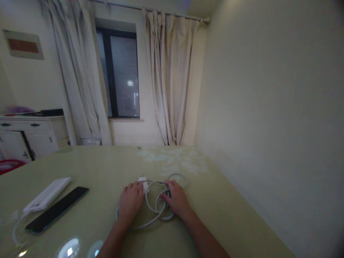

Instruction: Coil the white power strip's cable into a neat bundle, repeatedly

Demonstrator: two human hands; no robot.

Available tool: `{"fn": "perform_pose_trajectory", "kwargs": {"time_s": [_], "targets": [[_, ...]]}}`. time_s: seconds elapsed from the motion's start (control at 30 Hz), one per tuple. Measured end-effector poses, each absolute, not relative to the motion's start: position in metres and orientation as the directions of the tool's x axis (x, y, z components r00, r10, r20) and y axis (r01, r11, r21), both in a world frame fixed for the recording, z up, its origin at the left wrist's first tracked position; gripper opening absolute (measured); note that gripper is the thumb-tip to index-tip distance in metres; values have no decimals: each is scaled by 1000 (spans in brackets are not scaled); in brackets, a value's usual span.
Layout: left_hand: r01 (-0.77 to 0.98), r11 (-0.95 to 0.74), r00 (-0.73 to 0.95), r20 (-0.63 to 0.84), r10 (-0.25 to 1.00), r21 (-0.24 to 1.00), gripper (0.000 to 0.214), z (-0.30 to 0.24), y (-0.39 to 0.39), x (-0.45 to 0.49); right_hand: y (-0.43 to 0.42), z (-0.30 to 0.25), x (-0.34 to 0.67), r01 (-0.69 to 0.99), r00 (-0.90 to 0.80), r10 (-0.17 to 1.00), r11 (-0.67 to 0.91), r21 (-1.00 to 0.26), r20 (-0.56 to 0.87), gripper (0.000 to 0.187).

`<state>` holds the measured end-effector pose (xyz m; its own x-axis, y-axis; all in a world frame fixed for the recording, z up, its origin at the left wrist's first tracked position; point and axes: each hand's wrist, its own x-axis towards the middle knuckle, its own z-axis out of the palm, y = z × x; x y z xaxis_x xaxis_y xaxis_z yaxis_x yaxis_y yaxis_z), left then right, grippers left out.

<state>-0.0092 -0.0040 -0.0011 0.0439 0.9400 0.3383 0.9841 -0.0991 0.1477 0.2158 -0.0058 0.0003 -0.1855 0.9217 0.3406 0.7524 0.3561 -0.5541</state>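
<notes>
1. The cable (pixel 164 218) lies in loose, overlapping loops at the lower centre of the frame, between and under the hands, perhaps because its stiffness resists lying flat.
2. The left hand (pixel 130 201) rests palm down, fingers together beside the white plug (pixel 145 186), seemingly steadying that end; whether it grips is unclear.
3. The right hand (pixel 176 200) curls thumb and fingers around loops, apparently gathering them.
4. The power bank (pixel 48 195) and phone (pixel 57 209) lie side by side, lower left, away from the loops.
</notes>
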Motion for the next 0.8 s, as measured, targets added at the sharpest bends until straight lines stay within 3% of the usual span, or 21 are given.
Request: {"fn": "perform_pose_trajectory", "kwargs": {"time_s": [0.17,0.3,0.53,0.8], "targets": [[943,122,-223,315,923,310,54,-9,0,-16,-5,0,217,734,-168,921,354,-580,351,53],[906,138,-262,273,926,401,56,-12,7,-25,-4,1,217,736,-191,919,367,-569,345,43],[797,343,-518,271,811,498,56,-10,5,-36,-2,-3,217,739,-193,914,375,-560,358,41],[740,401,-608,281,743,539,58,-16,5,-41,-1,-4,217,732,-191,912,378,-567,362,42]]}}
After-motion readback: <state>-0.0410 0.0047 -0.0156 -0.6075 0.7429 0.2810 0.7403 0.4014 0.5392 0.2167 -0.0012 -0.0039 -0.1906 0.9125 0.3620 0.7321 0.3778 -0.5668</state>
